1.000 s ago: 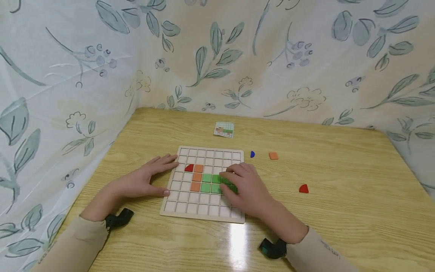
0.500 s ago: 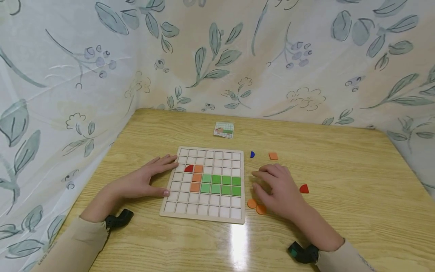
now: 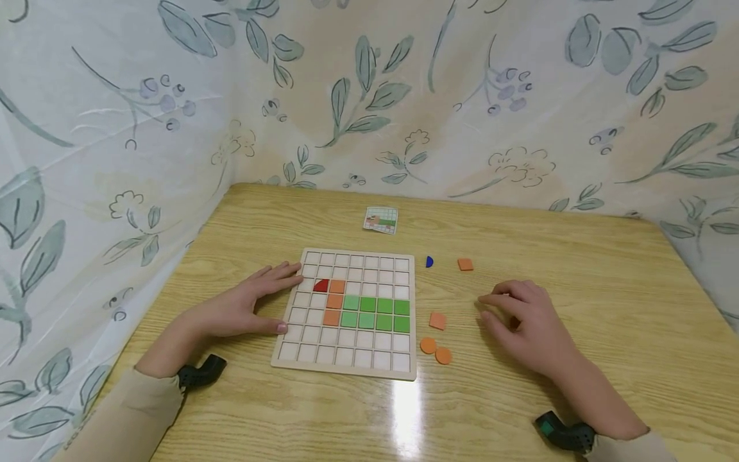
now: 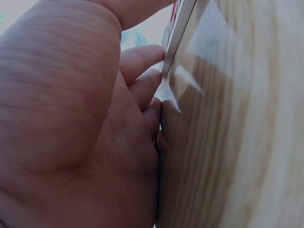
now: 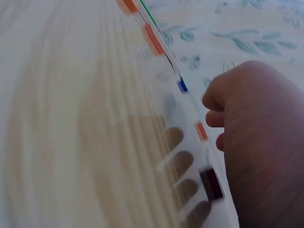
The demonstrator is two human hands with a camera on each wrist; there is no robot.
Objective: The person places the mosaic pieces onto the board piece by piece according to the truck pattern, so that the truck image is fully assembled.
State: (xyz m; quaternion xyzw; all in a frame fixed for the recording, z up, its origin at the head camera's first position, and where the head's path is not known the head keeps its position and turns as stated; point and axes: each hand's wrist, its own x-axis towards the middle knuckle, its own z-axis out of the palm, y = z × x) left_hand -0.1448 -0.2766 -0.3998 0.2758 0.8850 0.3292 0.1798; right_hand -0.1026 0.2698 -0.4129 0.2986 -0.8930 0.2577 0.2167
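A wooden grid board lies on the table. It holds a red quarter-round piece, orange squares and a block of green squares. My left hand rests flat on the table, its straight fingers touching the board's left edge. My right hand hovers to the right of the board with fingers loosely bent and holds nothing. It hides a red piece in the head view. In the right wrist view that dark red piece lies on the table by the fingers.
Loose pieces lie right of the board: an orange square, two orange round pieces, a blue half-round and another orange square. A small pattern card sits behind the board. Leaf-patterned cloth walls close in the table at the back and sides.
My right hand left the green squares on the board and moved right across the table to the red piece, uncovering the orange pieces. The left hand stayed put.
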